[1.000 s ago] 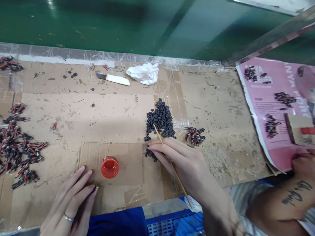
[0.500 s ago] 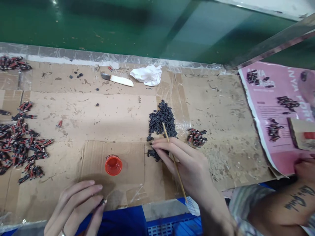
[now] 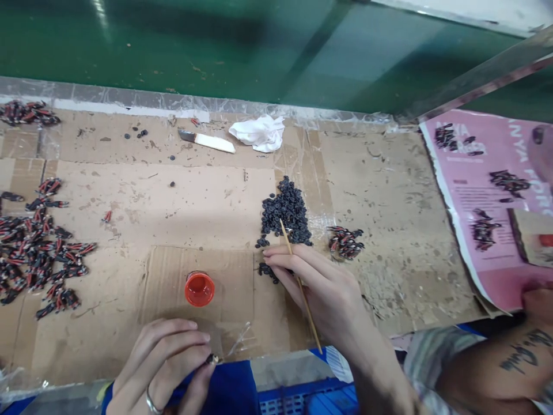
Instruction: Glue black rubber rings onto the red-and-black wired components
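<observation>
My left hand [image 3: 168,366], a ring on one finger, pinches a small dark part [image 3: 212,359] between thumb and fingertips at the table's front edge. A thin wooden stick [image 3: 306,300] lies in my right hand [image 3: 322,285], its tip over a pile of small black discs [image 3: 285,210]. The thumb and fingertips of that hand are pressed together at the pile's lower left; whether a disc is between them cannot be made out. Between the hands, a small red cup [image 3: 199,289] rests on a cardboard piece [image 3: 233,288].
Many red-and-black parts [image 3: 38,248] lie at the left, with a smaller bunch [image 3: 345,242] right of the discs. Behind are a knife [image 3: 211,142] and a crumpled white tissue [image 3: 259,132]. Another person's arm [image 3: 496,357] is at the right, near a pink sheet [image 3: 466,202].
My left hand has moved right with the small dark part. My right hand has shifted slightly left, and the stick's tip has moved a little left over the discs.
</observation>
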The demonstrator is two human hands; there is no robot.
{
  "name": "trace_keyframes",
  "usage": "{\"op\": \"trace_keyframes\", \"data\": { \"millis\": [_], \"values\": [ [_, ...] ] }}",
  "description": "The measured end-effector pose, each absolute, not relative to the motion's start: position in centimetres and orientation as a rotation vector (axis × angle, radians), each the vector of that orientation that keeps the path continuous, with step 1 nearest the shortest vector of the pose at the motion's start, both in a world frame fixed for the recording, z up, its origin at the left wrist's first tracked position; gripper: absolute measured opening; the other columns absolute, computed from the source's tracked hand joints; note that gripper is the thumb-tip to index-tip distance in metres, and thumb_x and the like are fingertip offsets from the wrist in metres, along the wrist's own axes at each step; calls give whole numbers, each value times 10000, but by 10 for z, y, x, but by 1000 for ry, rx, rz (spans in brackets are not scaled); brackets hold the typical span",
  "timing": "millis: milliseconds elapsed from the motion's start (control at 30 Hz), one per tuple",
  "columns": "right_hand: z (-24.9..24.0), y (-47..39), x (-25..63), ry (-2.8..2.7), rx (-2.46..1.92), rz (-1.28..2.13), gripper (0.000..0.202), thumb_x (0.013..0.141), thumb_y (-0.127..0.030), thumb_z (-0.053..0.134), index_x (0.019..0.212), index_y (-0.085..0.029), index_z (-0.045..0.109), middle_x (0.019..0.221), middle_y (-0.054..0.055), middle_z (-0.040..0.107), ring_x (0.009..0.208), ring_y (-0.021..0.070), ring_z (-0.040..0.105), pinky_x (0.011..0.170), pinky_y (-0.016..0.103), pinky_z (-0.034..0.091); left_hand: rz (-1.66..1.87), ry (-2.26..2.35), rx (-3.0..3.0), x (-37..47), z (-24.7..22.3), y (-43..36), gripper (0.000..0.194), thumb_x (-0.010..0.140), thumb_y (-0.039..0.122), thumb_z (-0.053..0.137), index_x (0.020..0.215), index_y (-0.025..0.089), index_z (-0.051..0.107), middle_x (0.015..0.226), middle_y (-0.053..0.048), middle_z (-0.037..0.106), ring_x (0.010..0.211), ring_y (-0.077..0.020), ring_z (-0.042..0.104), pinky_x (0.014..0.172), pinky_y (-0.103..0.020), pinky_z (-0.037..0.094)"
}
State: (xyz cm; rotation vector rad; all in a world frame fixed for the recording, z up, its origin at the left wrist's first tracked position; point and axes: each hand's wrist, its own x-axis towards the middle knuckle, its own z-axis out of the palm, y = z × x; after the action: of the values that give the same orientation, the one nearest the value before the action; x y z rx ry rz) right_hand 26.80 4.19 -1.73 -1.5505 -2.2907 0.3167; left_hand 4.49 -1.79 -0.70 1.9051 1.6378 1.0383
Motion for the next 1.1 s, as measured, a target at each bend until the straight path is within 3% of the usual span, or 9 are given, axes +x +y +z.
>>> {"op": "trace_keyframes", "data": {
  "millis": [200, 467, 633, 800, 933, 1100],
  "values": [
    [-25, 43, 270, -2182, -1608, 256, 73, 849, -275, 534, 866, -222, 580, 750, 34, 654, 696, 176, 672, 607, 281, 561, 976, 1645, 1864, 45, -13, -23, 76, 667, 271, 569, 627, 299, 627, 720, 114, 705, 657, -15, 652, 609, -67, 569],
    [-28, 44, 269, -2079, -1603, 396, 64, 841, -223, 541, 827, -222, 604, 768, 28, 690, 737, 183, 682, 689, 319, 567, 953, 1620, 1912, 49, -8, -17, 169, 715, 398, 523, 639, 307, 643, 615, 115, 702, 677, -19, 649, 619, -86, 565],
    [-22, 35, 258, -1851, -1594, 456, 50, 825, -211, 565, 787, -233, 589, 767, 28, 705, 769, 194, 709, 704, 322, 596, 966, 1619, 1831, 53, -10, -23, 63, 679, 351, 574, 681, 328, 633, 651, 138, 701, 684, -24, 646, 631, -104, 566],
    [-4, 6, 227, -1437, -1490, 875, 88, 775, -270, 633, 706, -273, 579, 664, -12, 706, 615, 199, 729, 486, 263, 626, 1010, 1624, 1714, 66, -6, -23, 49, 665, 315, 604, 711, 327, 613, 659, 134, 700, 659, -29, 646, 617, -116, 566],
    [1, -15, 211, -1217, -1430, 1172, 146, 716, -174, 685, 707, -299, 609, 678, -44, 718, 584, 210, 747, 530, 274, 663, 1016, 1594, 1685, 70, -5, -23, 44, 690, 313, 590, 731, 313, 606, 653, 119, 696, 662, -25, 643, 616, -118, 564],
    [-5, -26, 209, -1259, -1428, 1128, 177, 711, -152, 686, 713, -311, 608, 682, -42, 723, 607, 214, 753, 524, 257, 666, 1001, 1566, 1755, 69, -6, -24, 76, 683, 331, 599, 754, 317, 621, 666, 132, 698, 660, -15, 642, 627, -94, 566]
  ]
}}
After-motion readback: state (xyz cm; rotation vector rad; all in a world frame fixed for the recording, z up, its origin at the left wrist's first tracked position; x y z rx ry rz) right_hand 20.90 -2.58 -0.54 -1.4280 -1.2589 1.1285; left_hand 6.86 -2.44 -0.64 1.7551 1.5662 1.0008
